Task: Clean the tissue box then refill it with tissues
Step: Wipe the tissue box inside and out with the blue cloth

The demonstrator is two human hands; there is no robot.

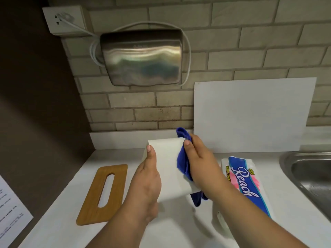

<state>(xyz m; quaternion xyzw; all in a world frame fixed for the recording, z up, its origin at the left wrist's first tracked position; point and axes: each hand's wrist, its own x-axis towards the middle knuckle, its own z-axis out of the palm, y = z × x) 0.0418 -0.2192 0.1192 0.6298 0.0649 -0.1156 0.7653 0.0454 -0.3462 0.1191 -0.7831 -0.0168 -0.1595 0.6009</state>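
The white tissue box (169,165) is lifted above the white counter, its plain side facing me. My left hand (146,181) grips its left edge, thumb on the face. My right hand (198,161) holds a blue cloth (182,161) pressed against the box's right side; the cloth hangs below the box. The wooden lid (103,192) with a long slot lies flat on the counter to the left. A pack of tissues (245,185), blue and pink with "Reach" printed on it, lies on the counter to the right.
A steel sink (311,176) sits at the right edge. A white board (250,113) leans on the brick wall behind. A metal hand dryer (141,58) hangs on the wall above, with a socket (62,18) at upper left. A printed sheet (10,212) lies at far left.
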